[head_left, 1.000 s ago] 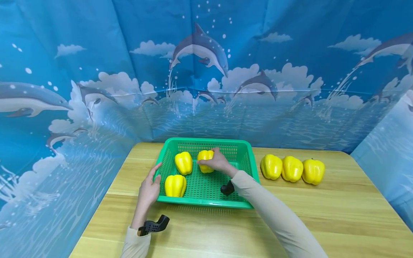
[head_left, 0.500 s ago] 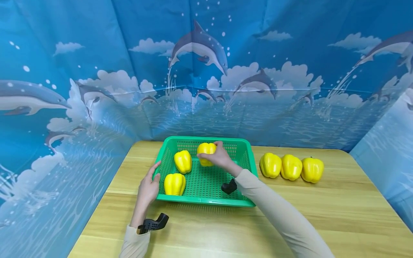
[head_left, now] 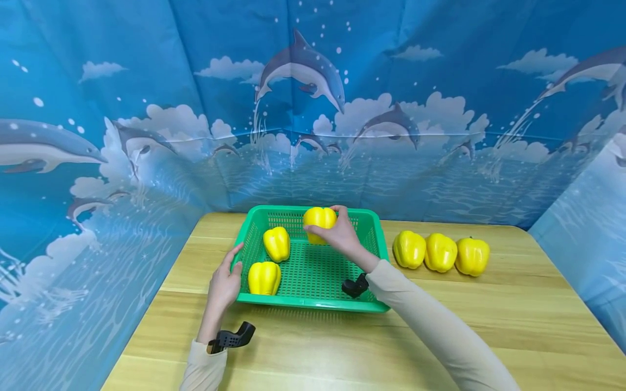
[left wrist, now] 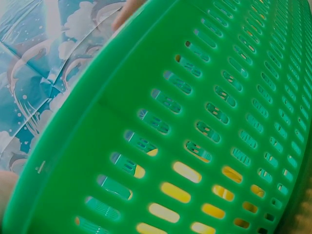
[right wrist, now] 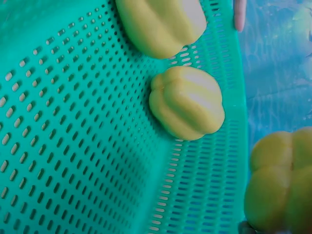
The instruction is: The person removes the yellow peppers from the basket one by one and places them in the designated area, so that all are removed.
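Note:
My right hand (head_left: 342,238) grips a yellow bell pepper (head_left: 319,217) between thumb and fingers, up near the back rim of a green plastic basket (head_left: 313,305). In the right wrist view the held pepper (right wrist: 278,185) shows large at the right edge. Two more yellow bell peppers lie inside, the back one (head_left: 276,244) and the front one (head_left: 264,278), both toward the left side. My left hand (head_left: 225,287) rests at the basket's left rim with fingers extended along it; in the left wrist view only fingertips (left wrist: 127,13) show beyond the rim.
Three yellow bell peppers (head_left: 440,253) stand in a row on the wooden table (head_left: 489,320), right of the basket. A blue dolphin-print curtain (head_left: 313,168) hangs right behind the table. A black wrist camera (head_left: 235,335) sits on the left wrist.
My right hand has raised the pepper from the basket floor toward the back rim and shifted it slightly right. The left hand has stayed at the left rim.

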`<state>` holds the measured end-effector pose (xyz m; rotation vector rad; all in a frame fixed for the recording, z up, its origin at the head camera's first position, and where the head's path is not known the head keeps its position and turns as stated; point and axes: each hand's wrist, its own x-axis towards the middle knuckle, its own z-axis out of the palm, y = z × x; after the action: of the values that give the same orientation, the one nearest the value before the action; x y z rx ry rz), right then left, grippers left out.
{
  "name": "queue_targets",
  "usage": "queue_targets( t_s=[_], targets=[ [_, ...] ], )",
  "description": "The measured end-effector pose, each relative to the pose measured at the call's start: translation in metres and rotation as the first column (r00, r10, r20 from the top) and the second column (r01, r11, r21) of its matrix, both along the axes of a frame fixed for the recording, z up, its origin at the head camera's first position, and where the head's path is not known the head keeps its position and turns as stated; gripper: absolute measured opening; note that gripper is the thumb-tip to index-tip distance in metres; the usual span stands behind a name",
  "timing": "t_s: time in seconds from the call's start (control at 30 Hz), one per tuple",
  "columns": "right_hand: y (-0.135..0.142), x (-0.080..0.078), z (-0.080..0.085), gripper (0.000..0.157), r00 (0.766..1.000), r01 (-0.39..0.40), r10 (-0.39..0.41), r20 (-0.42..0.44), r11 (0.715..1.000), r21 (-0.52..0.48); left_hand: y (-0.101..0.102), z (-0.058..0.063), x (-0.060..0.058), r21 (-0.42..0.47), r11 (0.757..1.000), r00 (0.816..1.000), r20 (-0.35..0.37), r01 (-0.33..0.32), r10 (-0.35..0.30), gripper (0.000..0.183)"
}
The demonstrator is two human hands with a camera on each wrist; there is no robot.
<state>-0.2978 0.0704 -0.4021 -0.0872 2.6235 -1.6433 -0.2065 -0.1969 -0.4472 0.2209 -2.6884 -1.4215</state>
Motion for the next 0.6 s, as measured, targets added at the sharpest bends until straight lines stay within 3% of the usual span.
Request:
queue_targets(
  t_s=[0.6],
  targets=[
    [0.032, 0.036, 0.025, 0.076, 0.994, 0.024, -0.05, -0.101, 0.97, -0.243, 0.0, -0.002, 0.0, -0.001, 1.0, 1.0, -0.007, -0.008, 0.008, 0.046]
  ],
)
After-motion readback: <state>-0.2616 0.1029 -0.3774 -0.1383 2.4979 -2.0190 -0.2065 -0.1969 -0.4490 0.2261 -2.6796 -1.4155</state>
